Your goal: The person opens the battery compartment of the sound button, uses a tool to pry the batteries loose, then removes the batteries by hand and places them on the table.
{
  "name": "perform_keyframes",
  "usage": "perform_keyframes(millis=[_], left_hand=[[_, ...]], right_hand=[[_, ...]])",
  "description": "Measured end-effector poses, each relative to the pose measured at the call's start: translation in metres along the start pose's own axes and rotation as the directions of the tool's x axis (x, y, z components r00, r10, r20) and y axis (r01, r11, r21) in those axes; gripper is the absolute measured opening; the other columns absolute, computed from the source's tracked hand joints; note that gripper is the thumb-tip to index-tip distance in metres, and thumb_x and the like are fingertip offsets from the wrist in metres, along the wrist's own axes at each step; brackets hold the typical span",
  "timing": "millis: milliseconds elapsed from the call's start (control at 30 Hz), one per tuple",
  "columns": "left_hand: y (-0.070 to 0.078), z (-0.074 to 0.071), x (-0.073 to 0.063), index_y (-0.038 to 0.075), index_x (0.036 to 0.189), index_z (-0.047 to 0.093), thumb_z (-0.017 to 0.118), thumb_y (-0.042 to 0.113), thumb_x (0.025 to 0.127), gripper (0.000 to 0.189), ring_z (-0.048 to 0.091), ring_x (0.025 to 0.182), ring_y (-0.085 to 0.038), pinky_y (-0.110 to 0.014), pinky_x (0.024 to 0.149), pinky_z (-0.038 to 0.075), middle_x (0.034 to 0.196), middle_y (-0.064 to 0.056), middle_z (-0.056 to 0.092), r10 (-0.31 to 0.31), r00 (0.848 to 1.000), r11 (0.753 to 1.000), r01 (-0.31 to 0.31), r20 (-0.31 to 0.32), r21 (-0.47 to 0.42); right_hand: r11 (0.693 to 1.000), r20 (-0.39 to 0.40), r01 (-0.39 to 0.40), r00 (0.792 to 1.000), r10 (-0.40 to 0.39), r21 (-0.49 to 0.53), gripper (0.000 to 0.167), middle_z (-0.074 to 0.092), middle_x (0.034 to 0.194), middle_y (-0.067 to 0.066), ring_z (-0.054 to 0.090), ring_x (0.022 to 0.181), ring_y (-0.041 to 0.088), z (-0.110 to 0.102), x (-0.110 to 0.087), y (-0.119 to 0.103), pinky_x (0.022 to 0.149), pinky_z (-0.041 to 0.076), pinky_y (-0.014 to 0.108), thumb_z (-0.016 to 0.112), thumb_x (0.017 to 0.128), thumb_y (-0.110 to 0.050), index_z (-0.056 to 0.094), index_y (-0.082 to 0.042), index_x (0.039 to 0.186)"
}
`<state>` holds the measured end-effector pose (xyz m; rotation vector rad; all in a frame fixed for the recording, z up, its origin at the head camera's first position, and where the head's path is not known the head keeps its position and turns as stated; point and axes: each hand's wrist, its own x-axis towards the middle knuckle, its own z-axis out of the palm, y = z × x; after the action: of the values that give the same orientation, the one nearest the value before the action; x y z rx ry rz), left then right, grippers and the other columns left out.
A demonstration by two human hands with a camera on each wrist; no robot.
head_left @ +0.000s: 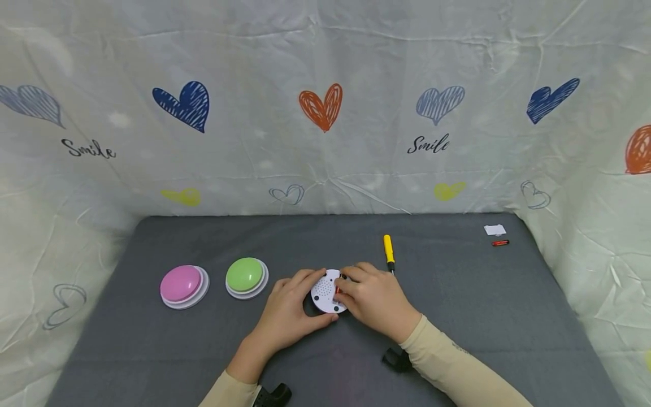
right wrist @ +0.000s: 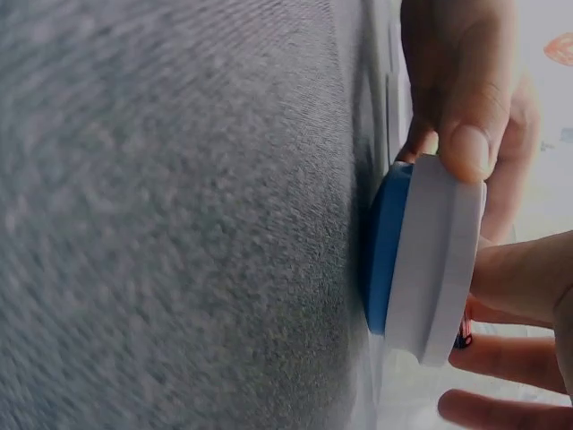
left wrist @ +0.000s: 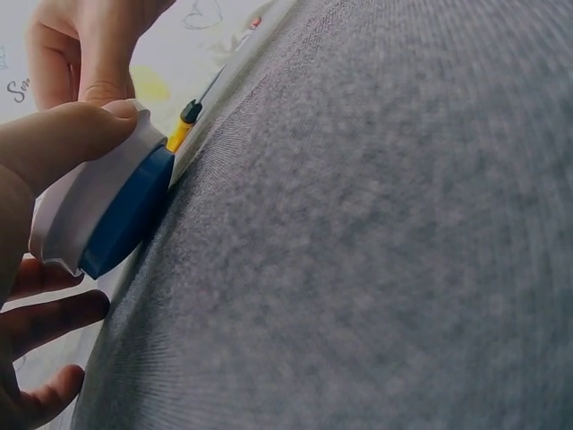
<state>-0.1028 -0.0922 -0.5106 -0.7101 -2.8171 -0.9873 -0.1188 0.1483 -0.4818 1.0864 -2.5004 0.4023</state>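
A round push button (head_left: 322, 293) lies upside down on the grey table, its white underside with holes and dark feet facing up. Its blue dome (right wrist: 387, 255) faces the tabletop. My left hand (head_left: 287, 314) grips the white rim, thumb at the near side and fingers at the far side. Over the right part of the underside, my right hand (head_left: 376, 297) pinches a small red battery (head_left: 338, 289) at the base. The right fingers partly hide the battery and the spot beneath it. In the right wrist view only the battery's dark red end (right wrist: 464, 336) shows.
A pink push button (head_left: 180, 282) and a green push button (head_left: 244, 275) stand to the left. A yellow-handled screwdriver (head_left: 389, 249) lies behind my right hand. At the far right are a small white piece (head_left: 495, 230) and another red battery (head_left: 500, 243). A heart-printed cloth (head_left: 325, 152) hangs behind.
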Motion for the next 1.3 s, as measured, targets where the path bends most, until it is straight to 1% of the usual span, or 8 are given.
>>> perform_keyframes(millis=[133, 333, 467, 633, 767, 1000, 1167, 1300], left_hand=[[0.002, 0.001, 0.001, 0.015, 0.157, 0.061, 0.095, 0.055, 0.082, 0.092, 0.063, 0.130, -0.026, -0.061, 0.110, 0.045, 0.145, -0.004, 0.064, 0.010, 1.000, 1.000, -0.011, -0.009, -0.007], [0.003, 0.000, 0.001, 0.015, 0.157, 0.060, 0.095, 0.055, 0.082, 0.093, 0.063, 0.132, -0.027, -0.062, 0.112, 0.044, 0.146, -0.003, 0.064, -0.007, 1.000, 1.000, 0.007, 0.002, -0.018], [0.003, -0.001, 0.000, 0.016, 0.158, 0.059, 0.095, 0.056, 0.082, 0.093, 0.063, 0.133, -0.026, -0.062, 0.114, 0.042, 0.146, -0.003, 0.063, -0.029, 0.999, 0.999, 0.030, 0.016, -0.016], [0.003, -0.001, 0.002, 0.016, 0.158, 0.059, 0.095, 0.055, 0.082, 0.093, 0.064, 0.131, -0.027, -0.061, 0.114, 0.043, 0.145, -0.003, 0.064, -0.032, 0.999, 0.999, 0.032, 0.013, -0.007], [0.004, -0.001, 0.002, 0.016, 0.158, 0.060, 0.095, 0.055, 0.081, 0.093, 0.063, 0.132, -0.029, -0.062, 0.113, 0.043, 0.145, -0.003, 0.064, -0.038, 0.999, 0.999, 0.038, 0.011, -0.006], [0.002, -0.001, 0.002, 0.016, 0.158, 0.060, 0.096, 0.055, 0.080, 0.093, 0.062, 0.132, -0.031, -0.062, 0.112, 0.044, 0.144, -0.003, 0.064, -0.041, 0.999, 0.999, 0.041, 0.008, 0.002], [0.001, 0.000, 0.001, 0.016, 0.158, 0.060, 0.095, 0.055, 0.081, 0.093, 0.062, 0.132, -0.031, -0.063, 0.112, 0.044, 0.144, -0.002, 0.065, -0.041, 0.999, 0.999, 0.041, 0.012, -0.002], [0.001, 0.001, 0.001, 0.016, 0.158, 0.060, 0.095, 0.055, 0.081, 0.093, 0.062, 0.131, -0.033, -0.063, 0.111, 0.044, 0.143, -0.002, 0.065, -0.047, 0.999, 0.999, 0.047, 0.005, -0.001]], right_hand=[[1.000, -0.007, 0.014, 1.000, -0.014, -0.021, 0.019, 0.079, 0.118, 0.005, 0.073, 0.107, 0.023, -0.001, -0.001, 0.003, 0.087, 0.065, 0.038, 0.088, 0.096, -0.029, 0.087, -0.018, 0.112], [0.999, -0.038, 0.016, 0.999, -0.017, -0.037, 0.019, 0.080, 0.116, 0.003, 0.073, 0.107, 0.022, -0.004, -0.001, 0.009, 0.084, 0.065, 0.037, 0.086, 0.098, -0.033, 0.088, -0.019, 0.111], [0.999, -0.081, -0.014, 0.997, 0.012, -0.033, 0.021, 0.080, 0.117, 0.004, 0.074, 0.109, 0.021, -0.009, -0.001, 0.019, 0.084, 0.065, 0.038, 0.086, 0.097, -0.033, 0.088, -0.018, 0.112], [0.996, -0.162, -0.080, 0.984, 0.074, -0.027, 0.024, 0.081, 0.116, 0.005, 0.075, 0.107, 0.025, -0.017, -0.004, 0.045, 0.082, 0.066, 0.042, 0.091, 0.092, -0.030, 0.088, -0.014, 0.109], [0.985, -0.224, -0.165, 0.963, 0.151, -0.044, 0.026, 0.081, 0.114, 0.007, 0.075, 0.106, 0.029, -0.027, -0.013, 0.070, 0.077, 0.066, 0.046, 0.094, 0.089, -0.029, 0.088, -0.013, 0.108], [0.946, -0.293, -0.304, 0.920, 0.262, -0.110, 0.026, 0.081, 0.114, 0.012, 0.076, 0.103, 0.036, -0.049, -0.035, 0.111, 0.060, 0.063, 0.050, 0.093, 0.090, -0.027, 0.088, -0.010, 0.109], [0.895, -0.331, -0.426, 0.870, 0.366, -0.130, 0.026, 0.081, 0.115, 0.013, 0.076, 0.103, 0.038, -0.065, -0.054, 0.139, 0.054, 0.059, 0.051, 0.093, 0.089, -0.026, 0.087, -0.008, 0.107], [0.849, -0.352, -0.509, 0.827, 0.438, -0.140, 0.024, 0.081, 0.116, 0.013, 0.076, 0.102, 0.040, -0.077, -0.072, 0.160, 0.053, 0.058, 0.054, 0.092, 0.091, -0.026, 0.087, -0.008, 0.107]])
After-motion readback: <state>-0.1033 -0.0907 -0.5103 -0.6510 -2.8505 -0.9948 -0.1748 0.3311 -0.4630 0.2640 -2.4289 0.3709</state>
